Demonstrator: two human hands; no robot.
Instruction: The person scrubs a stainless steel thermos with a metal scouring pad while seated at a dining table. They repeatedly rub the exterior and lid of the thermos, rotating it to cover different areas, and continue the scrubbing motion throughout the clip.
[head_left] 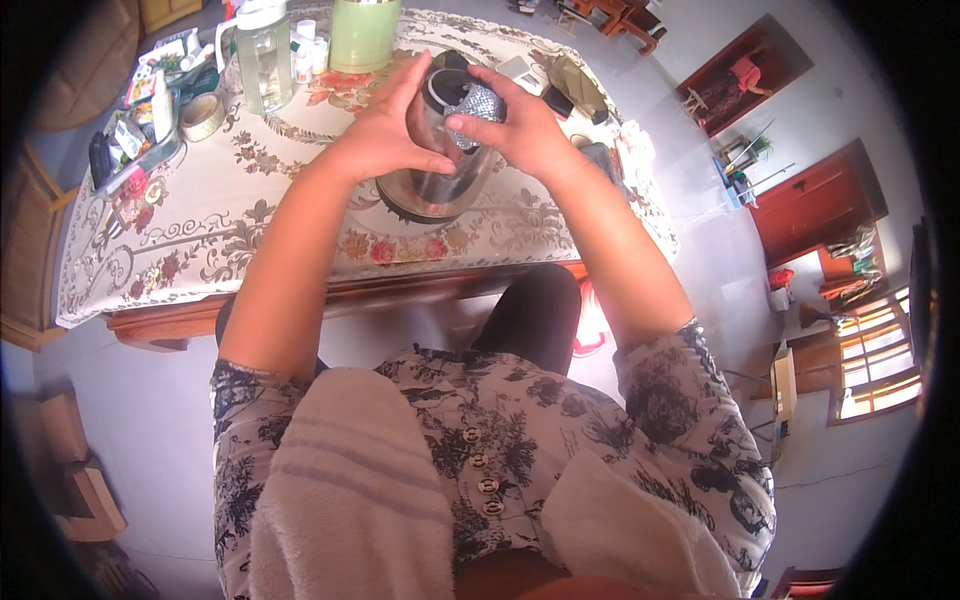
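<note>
Metal container [432,135] is the reference: dark, shiny sides, upright on a round metal base [405,200], on the table's flowered cloth [215,195], near the wearer's edge.

Left hand [388,128]: wide C-shaped curve around the container's left side, fingers toward its far top, thumb across its front. Can't tell if it's clamping or just resting.

Right hand [518,128]: at the container's right side, thumb over the front of a silver sparkly piece [478,108], fingers curled behind it. Piece is pinched between them and sits against the container's upper right side. Can't tell if it's loose or part of the container.

Around the container: green vessel [362,38] beyond it, slightly left; clear pitcher [265,75] with white top beyond and further left; tape roll [204,122] well to its left; cluttered tray [160,152] left of that. Person in pink [748,72] far off beyond it, right, at a doorway.
</note>
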